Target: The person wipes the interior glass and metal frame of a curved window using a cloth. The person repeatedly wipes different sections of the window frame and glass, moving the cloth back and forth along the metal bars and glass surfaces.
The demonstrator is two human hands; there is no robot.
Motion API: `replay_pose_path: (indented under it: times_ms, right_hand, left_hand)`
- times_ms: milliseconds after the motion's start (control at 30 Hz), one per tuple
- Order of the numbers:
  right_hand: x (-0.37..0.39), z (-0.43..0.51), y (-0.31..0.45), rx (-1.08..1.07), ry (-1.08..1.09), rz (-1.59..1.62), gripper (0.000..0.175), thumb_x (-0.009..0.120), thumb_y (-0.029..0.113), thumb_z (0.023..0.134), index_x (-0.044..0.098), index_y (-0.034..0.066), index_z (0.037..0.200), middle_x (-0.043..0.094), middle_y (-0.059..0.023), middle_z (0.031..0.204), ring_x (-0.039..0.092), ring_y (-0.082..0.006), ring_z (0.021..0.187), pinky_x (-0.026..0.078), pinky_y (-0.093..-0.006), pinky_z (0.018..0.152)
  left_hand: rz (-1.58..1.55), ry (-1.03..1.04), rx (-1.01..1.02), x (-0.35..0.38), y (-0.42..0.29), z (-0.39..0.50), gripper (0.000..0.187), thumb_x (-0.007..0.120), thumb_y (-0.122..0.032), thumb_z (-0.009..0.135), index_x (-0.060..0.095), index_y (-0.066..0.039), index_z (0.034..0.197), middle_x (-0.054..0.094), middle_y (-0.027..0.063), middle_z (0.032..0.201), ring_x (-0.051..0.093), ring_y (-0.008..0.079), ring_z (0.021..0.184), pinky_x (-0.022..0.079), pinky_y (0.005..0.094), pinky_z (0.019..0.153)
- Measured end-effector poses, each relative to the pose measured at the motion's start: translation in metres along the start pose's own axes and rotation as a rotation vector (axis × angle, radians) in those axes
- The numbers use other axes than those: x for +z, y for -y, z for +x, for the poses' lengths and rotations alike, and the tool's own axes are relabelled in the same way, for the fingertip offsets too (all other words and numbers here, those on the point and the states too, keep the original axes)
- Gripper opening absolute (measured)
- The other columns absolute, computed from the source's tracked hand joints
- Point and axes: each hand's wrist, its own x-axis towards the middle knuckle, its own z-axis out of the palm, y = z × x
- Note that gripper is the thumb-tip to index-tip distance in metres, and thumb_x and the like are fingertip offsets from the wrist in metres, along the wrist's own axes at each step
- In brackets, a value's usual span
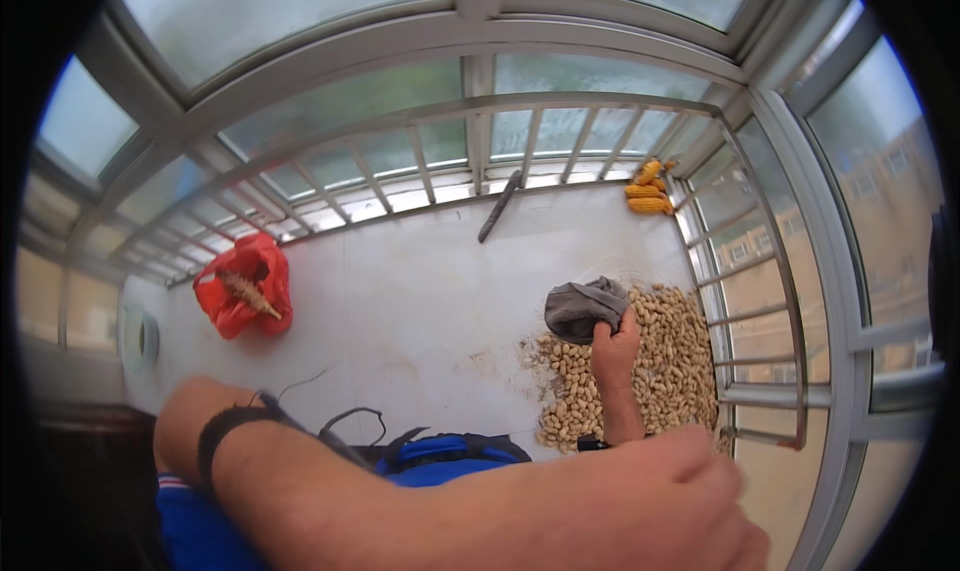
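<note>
My right hand (pixel 616 346) grips a crumpled grey cloth (pixel 585 308) by its lower right edge. The cloth is just over the upper left edge of a spread of unshelled peanuts (pixel 671 353), and I cannot tell whether it touches them. A dark band circles my right wrist. Across the bottom of the view stretches my left forearm, putting my left hand (pixel 697 488) at the lower right, near the camera and blurred. Its fingers look curled and are partly cut off, so whether they hold something is hidden.
Peanuts lie on a white surface (pixel 405 286) edged by a metal railing (pixel 480 106) and windows. A red plastic bag (pixel 277 278) with a bare corn cob (pixel 247 293) sits left, near a tape roll (pixel 141 337). A dark stick (pixel 499 209) and yellow corn cobs (pixel 649 192) are at the back.
</note>
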Motion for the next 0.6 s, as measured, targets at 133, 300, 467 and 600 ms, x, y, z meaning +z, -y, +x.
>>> replay_pose_path:
  times_ms: [133, 300, 467, 600]
  right_hand:
    - [-0.004, -0.027, 0.02, 0.038, -0.053, -0.065, 0.037, 0.057, 0.006, 0.093, 0.066, -0.0052, 0.128, 0.073, -0.0165, 0.11, 0.069, -0.0244, 0.1, 0.057, -0.0408, 0.09]
    - [-0.014, -0.036, 0.032, 0.127, -0.048, -0.058, 0.04, 0.055, 0.003, 0.092, 0.065, -0.0068, 0.13, 0.072, -0.0121, 0.112, 0.065, -0.0188, 0.098, 0.056, -0.0363, 0.087]
    - [-0.032, -0.022, 0.03, 0.095, -0.065, -0.056, 0.039, 0.056, 0.003, 0.092, 0.066, -0.005, 0.129, 0.074, -0.0136, 0.111, 0.068, -0.0211, 0.099, 0.057, -0.0373, 0.089]
    - [-0.048, 0.012, 0.032, 0.078, -0.049, 0.043, 0.039, 0.056, 0.003, 0.092, 0.066, -0.0046, 0.128, 0.074, -0.0143, 0.111, 0.07, -0.0212, 0.1, 0.058, -0.038, 0.091]
  left_hand:
    - [-0.136, 0.018, -0.026, -0.008, -0.003, -0.038, 0.022, 0.072, -0.017, 0.089, 0.069, -0.009, 0.109, 0.067, 0.0021, 0.091, 0.068, 0.02, 0.089, 0.055, 0.0322, 0.078]
    - [-0.04, 0.231, -0.606, -0.025, 0.128, -0.088, 0.029, 0.074, -0.011, 0.097, 0.073, -0.004, 0.125, 0.078, 0.0117, 0.107, 0.074, 0.0341, 0.101, 0.06, 0.044, 0.089]
    - [0.348, 0.137, -0.794, -0.009, 0.273, -0.144, 0.041, 0.074, -0.014, 0.098, 0.066, 0.001, 0.136, 0.072, 0.0226, 0.13, 0.068, 0.0415, 0.121, 0.055, 0.0477, 0.105]
    - [0.511, 0.076, -0.731, 0.004, 0.343, -0.137, 0.046, 0.075, -0.012, 0.095, 0.065, 0.001, 0.138, 0.068, 0.0246, 0.134, 0.065, 0.0438, 0.125, 0.053, 0.049, 0.108]
